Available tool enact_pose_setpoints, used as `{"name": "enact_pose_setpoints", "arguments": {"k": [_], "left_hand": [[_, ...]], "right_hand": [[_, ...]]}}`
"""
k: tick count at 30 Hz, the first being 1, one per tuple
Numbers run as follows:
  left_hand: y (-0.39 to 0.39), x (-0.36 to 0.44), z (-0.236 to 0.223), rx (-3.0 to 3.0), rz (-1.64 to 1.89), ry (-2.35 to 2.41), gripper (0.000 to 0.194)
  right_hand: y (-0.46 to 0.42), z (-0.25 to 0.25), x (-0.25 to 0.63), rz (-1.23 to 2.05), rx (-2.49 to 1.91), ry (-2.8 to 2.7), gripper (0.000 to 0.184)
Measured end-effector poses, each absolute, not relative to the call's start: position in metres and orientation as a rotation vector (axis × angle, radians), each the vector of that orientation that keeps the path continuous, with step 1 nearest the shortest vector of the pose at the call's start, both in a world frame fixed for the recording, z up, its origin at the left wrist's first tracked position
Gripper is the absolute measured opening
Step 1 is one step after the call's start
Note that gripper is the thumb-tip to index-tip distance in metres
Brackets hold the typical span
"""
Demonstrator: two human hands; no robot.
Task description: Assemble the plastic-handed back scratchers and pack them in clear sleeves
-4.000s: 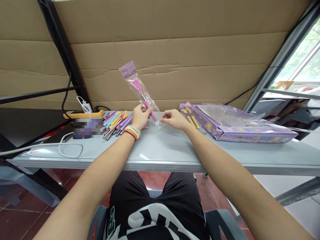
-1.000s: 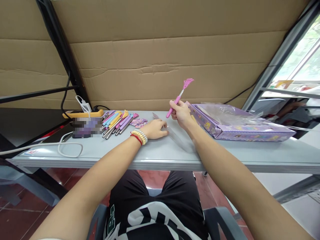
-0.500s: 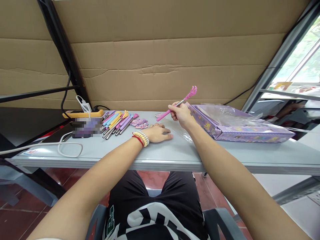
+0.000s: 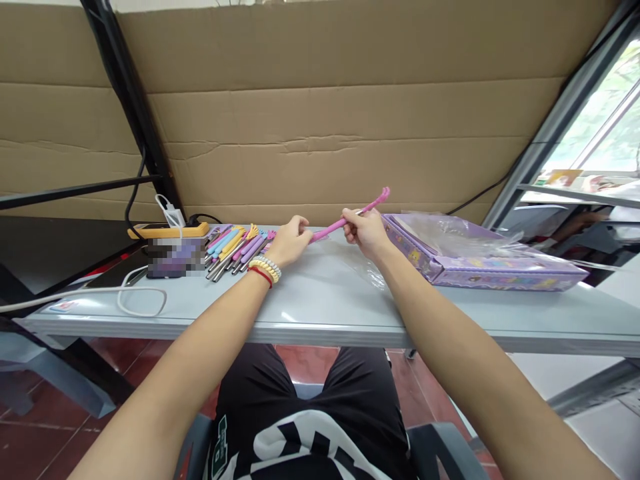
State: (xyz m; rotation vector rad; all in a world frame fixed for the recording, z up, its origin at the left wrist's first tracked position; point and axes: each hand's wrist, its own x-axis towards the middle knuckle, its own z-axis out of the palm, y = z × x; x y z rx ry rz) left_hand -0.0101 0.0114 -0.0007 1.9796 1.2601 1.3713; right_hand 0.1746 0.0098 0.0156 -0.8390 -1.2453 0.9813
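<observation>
A pink extendable back scratcher (image 4: 327, 230) is gripped in my right hand (image 4: 367, 233), with its claw head pointing up and right. The handle runs down and left to the fingertips of my left hand (image 4: 290, 241). That hand hovers at the right end of a pile of back scratchers (image 4: 235, 248). Its fingers are bent and apart, and I cannot see anything held in them. The pile has purple, blue, yellow and pink handles with metal rods. Whatever lies under the left hand is hidden.
A purple printed box (image 4: 500, 277) with clear plastic film (image 4: 450, 237) on it lies on the right of the grey table (image 4: 330, 300). To the left are a yellow power strip (image 4: 170, 231), a white cable (image 4: 145, 291) and a blurred-out item. Cardboard (image 4: 325, 113) stands behind.
My left hand has lifted from the table and moved left and back, over the patterned cards beside the pile. The back scratcher's claw end has dipped a little in my right hand.
</observation>
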Motion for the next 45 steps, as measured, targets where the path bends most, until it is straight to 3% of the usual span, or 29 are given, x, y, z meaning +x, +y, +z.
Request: {"name": "enact_pose_setpoints", "arguments": {"k": [7,26,33,37,42,45], "left_hand": [[-0.004,0.006,0.000,2.285,1.194,1.076,0.016],[-0.007,-0.005,0.014,2.343,0.976,0.997,0.040],[0.003,0.003,0.002,2.440,0.992,1.116,0.030],[0.000,0.014,-0.004,2.362,1.023,1.003,0.017],[-0.006,0.021,-0.008,2.352,0.962,0.739,0.038],[-0.006,0.024,-0.007,2.425,0.972,0.917,0.037]], "right_hand": [[0.002,0.015,0.165,1.160,-0.735,-1.353,0.040],[0.010,0.043,0.210,0.823,-0.596,-0.827,0.047],[-0.008,0.030,0.153,1.232,-0.462,-0.981,0.053],[-0.013,0.024,0.143,1.280,-0.378,-1.034,0.064],[-0.012,0.019,0.145,1.292,-0.362,-1.048,0.071],[-0.015,0.021,0.141,1.259,-0.372,-1.001,0.070]]}}
